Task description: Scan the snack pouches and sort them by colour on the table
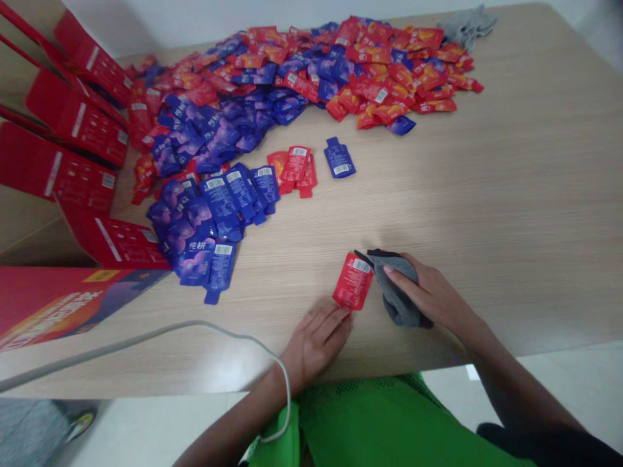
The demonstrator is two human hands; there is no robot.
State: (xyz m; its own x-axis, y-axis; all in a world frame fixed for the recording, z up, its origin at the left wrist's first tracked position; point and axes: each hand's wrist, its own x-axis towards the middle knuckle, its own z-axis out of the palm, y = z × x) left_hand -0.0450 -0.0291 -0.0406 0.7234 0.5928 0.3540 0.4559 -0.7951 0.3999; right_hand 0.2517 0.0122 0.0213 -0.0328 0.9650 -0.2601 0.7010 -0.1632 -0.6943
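A red sachet (352, 281) lies flat near the table's front edge. My left hand (317, 338) rests just below it, fingers stretched flat, fingertips touching its lower end. My right hand (428, 293) lies on a grey cloth (398, 293) to the sachet's right, fingers curled over the cloth, which touches the sachet's upper right corner.
A big heap of red and blue sachets (292, 78) covers the far left and middle of the wooden table (511, 194). Blue sachets (214, 220) and a few red ones (294, 170) lie nearer. Red cartons (73, 123) stand at left. A grey cable (146, 337) crosses the front.
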